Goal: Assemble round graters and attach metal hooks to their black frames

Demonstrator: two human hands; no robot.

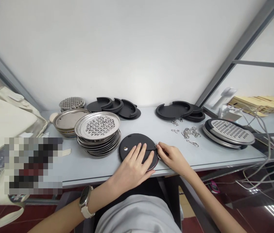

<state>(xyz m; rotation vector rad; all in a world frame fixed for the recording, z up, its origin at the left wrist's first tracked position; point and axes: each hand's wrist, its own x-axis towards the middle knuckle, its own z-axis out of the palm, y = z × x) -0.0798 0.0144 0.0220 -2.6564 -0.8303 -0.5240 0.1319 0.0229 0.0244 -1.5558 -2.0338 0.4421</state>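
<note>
A round black case (129,139) lies at the table's front edge, with a small hole on its left side. My left hand (133,166) rests flat across its top, fingers stretched out and a little apart. At the case's right edge, my right hand (173,158) pinches a small metal snap clip (155,146) between thumb and forefinger. Part of the clip is hidden by the fingertips. Several loose metal clips (190,132) lie on the table beyond my right hand. Left of the case stands a stack of round metal graters (82,124).
Black open-sided holders lie at the back, one group (127,108) left of centre and another (173,110) right. Metal plates (66,121) and a spiked disc (72,103) stand left. Another grater stack (233,129) sits right. A cream bag (5,119) and loose cables (269,139) flank the table.
</note>
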